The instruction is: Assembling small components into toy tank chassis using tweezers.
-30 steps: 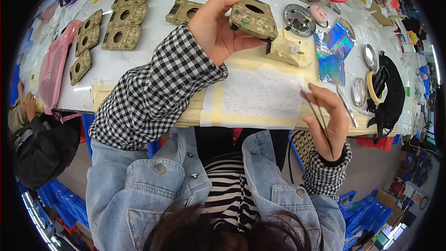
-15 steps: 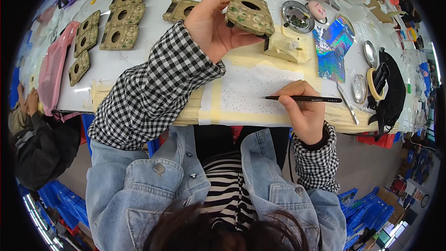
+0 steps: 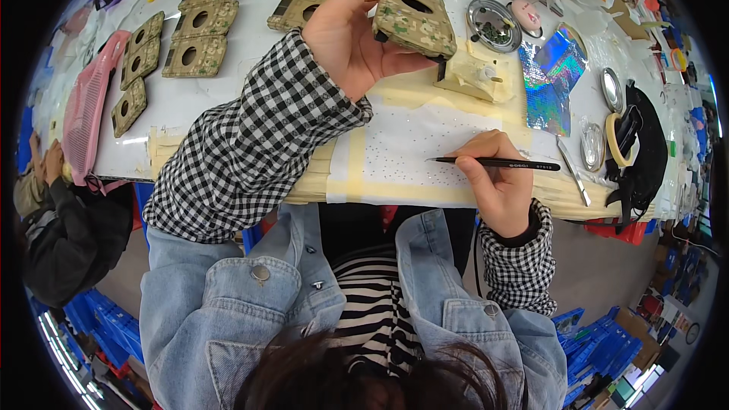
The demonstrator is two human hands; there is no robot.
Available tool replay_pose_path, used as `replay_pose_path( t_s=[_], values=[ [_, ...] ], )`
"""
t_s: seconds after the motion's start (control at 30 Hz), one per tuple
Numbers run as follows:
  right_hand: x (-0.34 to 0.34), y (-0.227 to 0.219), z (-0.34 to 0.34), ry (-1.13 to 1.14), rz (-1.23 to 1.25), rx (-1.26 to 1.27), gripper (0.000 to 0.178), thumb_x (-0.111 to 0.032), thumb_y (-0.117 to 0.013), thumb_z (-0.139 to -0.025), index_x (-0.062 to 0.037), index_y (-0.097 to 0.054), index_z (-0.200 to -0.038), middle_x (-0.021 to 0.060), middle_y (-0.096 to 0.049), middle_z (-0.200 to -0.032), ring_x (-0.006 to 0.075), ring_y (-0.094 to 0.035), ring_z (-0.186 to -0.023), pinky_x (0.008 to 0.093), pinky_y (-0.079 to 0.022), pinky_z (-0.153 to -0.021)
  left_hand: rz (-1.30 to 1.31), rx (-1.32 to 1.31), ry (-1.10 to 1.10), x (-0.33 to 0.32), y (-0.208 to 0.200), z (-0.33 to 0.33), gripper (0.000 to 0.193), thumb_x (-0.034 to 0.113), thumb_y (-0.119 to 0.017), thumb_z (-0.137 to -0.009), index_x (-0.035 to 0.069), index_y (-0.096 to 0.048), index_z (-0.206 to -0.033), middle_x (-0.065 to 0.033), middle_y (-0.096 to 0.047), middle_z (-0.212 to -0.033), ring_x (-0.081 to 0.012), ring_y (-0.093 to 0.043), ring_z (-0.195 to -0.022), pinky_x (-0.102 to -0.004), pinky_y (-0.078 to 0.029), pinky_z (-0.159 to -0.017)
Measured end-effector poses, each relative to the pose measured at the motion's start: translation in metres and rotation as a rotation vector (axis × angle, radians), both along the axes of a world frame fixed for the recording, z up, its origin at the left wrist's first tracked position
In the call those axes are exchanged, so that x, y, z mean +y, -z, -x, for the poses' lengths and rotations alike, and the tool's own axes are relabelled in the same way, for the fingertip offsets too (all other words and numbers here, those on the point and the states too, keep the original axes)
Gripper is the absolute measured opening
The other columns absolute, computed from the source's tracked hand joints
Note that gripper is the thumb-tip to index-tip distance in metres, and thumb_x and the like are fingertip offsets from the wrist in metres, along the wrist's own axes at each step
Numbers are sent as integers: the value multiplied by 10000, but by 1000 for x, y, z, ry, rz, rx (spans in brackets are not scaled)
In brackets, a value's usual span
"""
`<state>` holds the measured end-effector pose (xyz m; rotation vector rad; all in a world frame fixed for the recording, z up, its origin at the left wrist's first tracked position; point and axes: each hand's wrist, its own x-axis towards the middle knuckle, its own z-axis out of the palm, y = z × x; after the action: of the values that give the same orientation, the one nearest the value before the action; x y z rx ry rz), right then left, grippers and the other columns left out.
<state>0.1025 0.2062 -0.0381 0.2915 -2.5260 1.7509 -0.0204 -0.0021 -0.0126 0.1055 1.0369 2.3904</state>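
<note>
My left hand [image 3: 355,39] is raised over the table, closed on a camouflage-patterned model hull part [image 3: 414,24] with a round hole in its top. The part is tilted, one side toward me. In my right hand [image 3: 497,182] a thin black brush [image 3: 501,162] is pinched, its fine tip pointing left just over a white sheet [image 3: 402,153] dotted with many tiny dark specks. Pale tape borders the sheet. Beyond the right hand stands a block wrapped in pale tape [image 3: 474,76] with a small white peg. A round metal dish [image 3: 493,24] holds small dark green bits.
Similar camouflage parts [image 3: 199,19] stand in rows at the left, near a pink mesh basket [image 3: 93,106]. On the right lie shiny holographic film [image 3: 548,87], tweezers [image 3: 574,173], a tape roll [image 3: 619,140] and a black bag [image 3: 649,137]. Another person [image 3: 72,228] sits at far left.
The held camouflage part has shifted slightly right and tilted a little in my left hand. My right hand and the brush have barely moved.
</note>
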Motion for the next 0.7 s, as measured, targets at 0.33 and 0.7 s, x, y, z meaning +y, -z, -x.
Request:
replay_pose_path(
  t_s=[0.33, 0.7],
  values=[
    [0, -1, -1, -12, 29, -24, 58, -38, -667, -760, -7, -617, -763, 67, -588, -725, 183, -507, -685, 275, -386, -636, -97, 10, 27, 0, 13, 6, 423, 308, -469, -885, -7, -435, -1165, -184, -574, -1104, -298, -592, -1015, -427, -528, -857],
    [0, 1, -1, -7, 16, -14, 58, -46, -664, -765, -6, -622, -769, 69, -588, -726, 182, -511, -681, 273, -390, -629, -112, -15, 33, 0, 14, 7, 397, 297, -467, -884, 10, -446, -1158, -162, -577, -1094, -293, -593, -1012, -430, -537, -841]
  ],
)
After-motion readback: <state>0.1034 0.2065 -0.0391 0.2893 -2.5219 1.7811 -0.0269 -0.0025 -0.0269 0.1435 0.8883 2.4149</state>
